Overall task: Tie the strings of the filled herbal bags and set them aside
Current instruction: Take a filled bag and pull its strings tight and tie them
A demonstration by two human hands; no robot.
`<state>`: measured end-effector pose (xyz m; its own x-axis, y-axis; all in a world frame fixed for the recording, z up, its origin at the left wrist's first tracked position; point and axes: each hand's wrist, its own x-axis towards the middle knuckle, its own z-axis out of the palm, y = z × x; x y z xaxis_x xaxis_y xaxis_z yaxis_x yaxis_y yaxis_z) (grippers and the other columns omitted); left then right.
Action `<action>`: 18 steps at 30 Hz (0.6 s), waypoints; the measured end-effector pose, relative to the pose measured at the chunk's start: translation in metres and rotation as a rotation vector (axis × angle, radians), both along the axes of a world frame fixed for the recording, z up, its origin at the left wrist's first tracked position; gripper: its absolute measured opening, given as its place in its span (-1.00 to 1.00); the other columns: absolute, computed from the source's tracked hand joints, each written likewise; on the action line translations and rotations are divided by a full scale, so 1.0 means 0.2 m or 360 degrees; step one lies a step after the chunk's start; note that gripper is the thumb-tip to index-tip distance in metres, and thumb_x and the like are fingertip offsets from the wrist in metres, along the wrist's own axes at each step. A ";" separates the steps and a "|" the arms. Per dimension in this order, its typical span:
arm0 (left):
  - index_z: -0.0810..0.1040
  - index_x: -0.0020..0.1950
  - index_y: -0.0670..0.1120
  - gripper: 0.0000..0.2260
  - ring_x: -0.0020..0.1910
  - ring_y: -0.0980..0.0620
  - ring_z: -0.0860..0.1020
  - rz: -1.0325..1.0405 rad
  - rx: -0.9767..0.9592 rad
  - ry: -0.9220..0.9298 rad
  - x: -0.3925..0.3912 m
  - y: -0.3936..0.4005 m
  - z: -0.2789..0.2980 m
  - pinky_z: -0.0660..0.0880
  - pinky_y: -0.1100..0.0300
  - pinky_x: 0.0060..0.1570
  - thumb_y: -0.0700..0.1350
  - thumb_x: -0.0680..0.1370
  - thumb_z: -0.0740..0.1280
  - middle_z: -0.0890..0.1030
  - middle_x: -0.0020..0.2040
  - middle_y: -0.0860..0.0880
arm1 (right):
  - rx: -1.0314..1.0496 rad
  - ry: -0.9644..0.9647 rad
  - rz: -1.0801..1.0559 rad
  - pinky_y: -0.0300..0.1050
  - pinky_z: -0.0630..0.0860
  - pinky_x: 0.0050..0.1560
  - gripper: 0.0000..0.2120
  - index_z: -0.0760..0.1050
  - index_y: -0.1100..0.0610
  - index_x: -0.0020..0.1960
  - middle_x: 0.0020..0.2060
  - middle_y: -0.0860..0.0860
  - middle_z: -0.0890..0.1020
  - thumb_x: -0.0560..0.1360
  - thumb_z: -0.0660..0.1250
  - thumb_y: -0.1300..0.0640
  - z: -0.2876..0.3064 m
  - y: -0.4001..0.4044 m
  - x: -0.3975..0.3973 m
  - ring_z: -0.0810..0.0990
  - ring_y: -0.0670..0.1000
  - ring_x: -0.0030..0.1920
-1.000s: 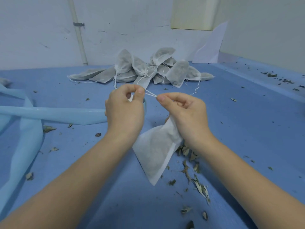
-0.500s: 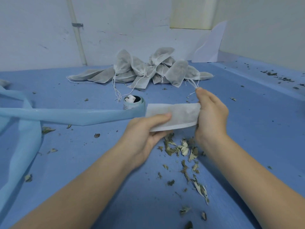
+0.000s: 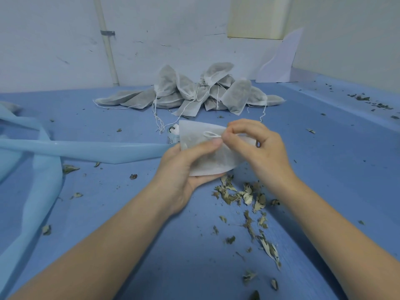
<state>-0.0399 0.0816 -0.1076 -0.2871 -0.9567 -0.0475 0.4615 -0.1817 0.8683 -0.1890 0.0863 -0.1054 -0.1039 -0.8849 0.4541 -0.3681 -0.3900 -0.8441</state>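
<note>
One bag (image 3: 211, 152) is gripped in the left hand (image 3: 184, 167) mid-worktop, its string (image 3: 211, 135) pinched by the right hand (image 3: 257, 148), untied; a pile of bags (image 3: 194, 92) is set aside at the far edge.

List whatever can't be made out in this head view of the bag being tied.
- White fabric herbal bag: its right end is hidden behind the right hand.
- Thin white string loop: too fine to tell whether a knot is formed.
- Small printed can: mostly hidden by the bag; label unreadable.
- Left hand: fingers under the bag are hidden.
- Pile of grey filled bags: knots too small to judge.
</note>
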 end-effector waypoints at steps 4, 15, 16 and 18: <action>0.63 0.03 -0.18 -0.65 -0.09 -0.03 0.68 0.0227 0.0084 -0.0127 0.01 -0.02 -0.01 0.63 0.00 -0.17 -0.09 0.29 0.50 0.70 -0.10 -0.09 | -0.0133 0.0167 0.0081 -0.32 0.40 0.15 -0.92 0.64 -0.03 -0.15 0.02 -0.13 0.61 0.46 0.45 0.15 -0.01 0.00 0.01 0.54 -0.26 0.06; 0.61 -0.05 -0.19 -0.87 -0.17 -0.01 0.67 0.0514 -0.0057 -0.0033 0.01 -0.03 -0.01 0.61 0.17 -0.15 -0.32 0.42 0.39 0.70 -0.14 -0.10 | 0.0004 -0.0178 0.0326 -0.31 0.47 0.10 -0.81 0.55 0.01 0.11 0.03 -0.12 0.63 0.52 0.35 0.18 0.00 -0.05 0.03 0.58 -0.20 0.07; 0.61 -0.06 -0.18 -0.87 -0.17 -0.01 0.67 0.0580 -0.0082 -0.0051 0.02 -0.04 0.00 0.60 0.17 -0.13 -0.32 0.42 0.40 0.70 -0.14 -0.10 | 0.0078 -0.0259 0.0384 -0.25 0.48 0.15 -0.77 0.54 0.00 0.15 0.07 -0.11 0.62 0.49 0.37 0.10 0.01 -0.07 0.03 0.57 -0.18 0.11; 0.61 -0.11 -0.15 -0.89 -0.19 0.01 0.65 0.0754 -0.0130 -0.0072 0.04 -0.07 0.02 0.57 0.13 -0.07 -0.32 0.41 0.41 0.69 -0.18 -0.06 | 0.0300 -0.0490 0.0560 -0.13 0.52 0.18 -0.63 0.51 -0.01 0.20 0.09 -0.10 0.61 0.42 0.33 -0.08 0.03 -0.11 0.03 0.58 -0.11 0.15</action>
